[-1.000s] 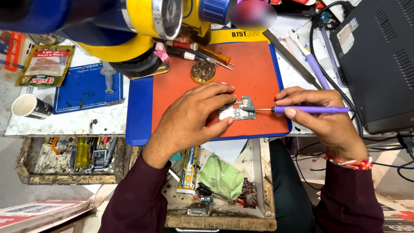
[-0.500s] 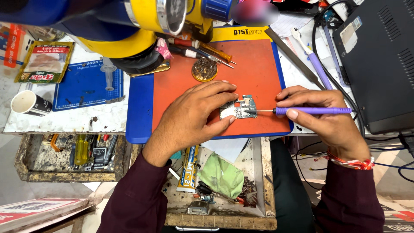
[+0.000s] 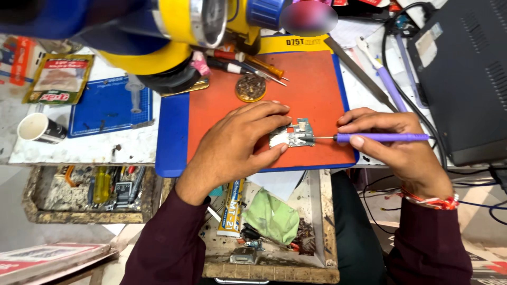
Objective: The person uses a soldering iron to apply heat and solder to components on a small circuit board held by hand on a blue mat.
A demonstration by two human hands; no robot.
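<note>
My left hand (image 3: 240,142) presses a small green circuit board (image 3: 297,133) flat on the orange work mat (image 3: 317,89), fingertips pinning its left edge. In my right hand (image 3: 393,150) I grip a purple-handled soldering iron (image 3: 383,138) like a pen. Its thin metal tip touches the board's right side. Both sleeves are dark maroon, and a red and white thread band circles my right wrist.
A yellow and blue microscope head (image 3: 158,37) overhangs the upper left. A round brass tip cleaner (image 3: 250,87), screwdrivers (image 3: 248,62), a blue mat (image 3: 111,105) and a paper cup (image 3: 39,128) lie beyond. A dark box (image 3: 470,68) stands right; open drawers (image 3: 274,227) hold clutter below.
Both hands and the board stay in nearly the same place; the iron's tip remains at the board's right edge. The view has shifted slightly.
</note>
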